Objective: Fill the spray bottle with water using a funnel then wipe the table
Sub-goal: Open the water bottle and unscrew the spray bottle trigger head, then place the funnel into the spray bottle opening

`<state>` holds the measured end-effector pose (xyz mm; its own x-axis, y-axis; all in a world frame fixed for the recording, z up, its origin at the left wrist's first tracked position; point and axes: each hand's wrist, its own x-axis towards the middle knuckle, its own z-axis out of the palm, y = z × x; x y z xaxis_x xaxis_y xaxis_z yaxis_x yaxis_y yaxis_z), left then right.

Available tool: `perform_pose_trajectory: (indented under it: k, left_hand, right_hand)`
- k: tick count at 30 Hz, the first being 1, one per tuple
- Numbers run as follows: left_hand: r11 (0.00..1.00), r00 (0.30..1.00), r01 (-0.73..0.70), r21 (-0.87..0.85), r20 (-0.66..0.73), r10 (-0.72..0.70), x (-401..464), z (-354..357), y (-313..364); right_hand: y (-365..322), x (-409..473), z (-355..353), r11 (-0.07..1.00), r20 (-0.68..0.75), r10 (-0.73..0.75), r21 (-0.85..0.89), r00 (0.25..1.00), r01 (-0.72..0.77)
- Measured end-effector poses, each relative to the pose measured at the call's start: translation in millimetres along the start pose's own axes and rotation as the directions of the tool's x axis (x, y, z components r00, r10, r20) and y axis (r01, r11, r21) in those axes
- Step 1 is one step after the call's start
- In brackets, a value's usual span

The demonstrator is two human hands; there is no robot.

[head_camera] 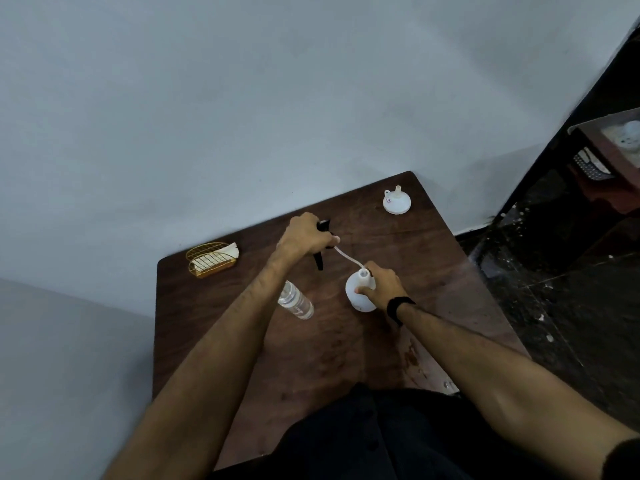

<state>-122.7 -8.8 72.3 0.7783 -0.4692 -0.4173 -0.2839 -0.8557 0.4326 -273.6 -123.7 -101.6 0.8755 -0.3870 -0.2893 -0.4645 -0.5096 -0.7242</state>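
Note:
A white round spray bottle point(356, 289) stands on the dark wooden table point(346, 341), and my right hand point(384, 284) grips its side and neck. My left hand point(306, 237) holds the black spray head point(319, 259) lifted up and to the left of the bottle. Its thin white tube point(348, 258) slants down into the bottle's open neck. A white funnel point(397, 201) rests upside down near the far right corner. A clear water bottle point(296, 301) lies on its side just left of the spray bottle, under my left forearm.
A gold wire holder with white napkins point(212, 259) sits at the table's far left edge. A pale wall runs behind the table. To the right are a dark floor point(561, 289) and a small side table with objects point(613, 147).

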Motion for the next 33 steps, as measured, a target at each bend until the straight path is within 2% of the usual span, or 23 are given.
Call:
perform_pose_trajectory:
  k: [3,6,9,12,16,18,20,23,26,30,33]
  left_hand:
    - [0.996,0.995,0.031,-0.082,-0.090,-0.038,0,-35,-9]
    - [0.949,0.977,0.046,-0.312,-0.184,-0.108,1,-58,-34]
    - [0.770,0.921,-0.027,-0.638,-0.316,-0.229,-10,-70,-73]
    - [0.503,0.843,-0.088,-0.860,-0.333,-0.422,-26,-65,-119]
    - [0.115,0.715,-0.133,-0.984,-0.176,-0.677,-50,-32,-187]
    - [-0.052,0.691,-0.116,-0.992,-0.043,-0.722,-64,-5,-218]
    - [-0.166,0.678,-0.099,-0.981,0.056,-0.733,-76,25,-242]
    - [-0.270,0.624,-0.101,-0.958,0.151,-0.767,-91,67,-270]
    - [-0.369,0.617,-0.151,-0.917,0.204,-0.760,-100,97,-289]
    - [-0.403,0.560,-0.075,-0.912,0.296,-0.774,-103,127,-319]
    - [-0.430,0.543,0.014,-0.903,0.368,-0.755,-104,140,-341]
  right_hand:
    - [-6,8,2,1.000,0.006,0.014,-0.014,1.000,-0.014]
    - [-5,10,4,1.000,0.000,0.028,-0.012,1.000,-0.028]
    - [-10,13,6,1.000,0.011,0.001,-0.030,1.000,-0.001]
    - [-14,17,9,1.000,0.012,-0.007,-0.027,1.000,0.007]
    - [-19,18,16,0.998,0.012,-0.027,-0.060,1.000,0.027]
    - [-21,17,21,0.997,0.010,-0.047,-0.059,0.999,0.048]
    - [-23,14,23,0.996,0.011,-0.063,-0.069,0.998,0.064]
    - [-26,11,28,0.992,0.034,-0.075,-0.100,0.997,0.078]
    - [-27,8,31,0.989,0.043,-0.087,-0.116,0.995,0.092]
    - [-29,5,32,0.987,0.044,-0.083,-0.132,0.996,0.089]
    - [-32,2,37,0.985,0.037,-0.072,-0.156,0.997,0.077]
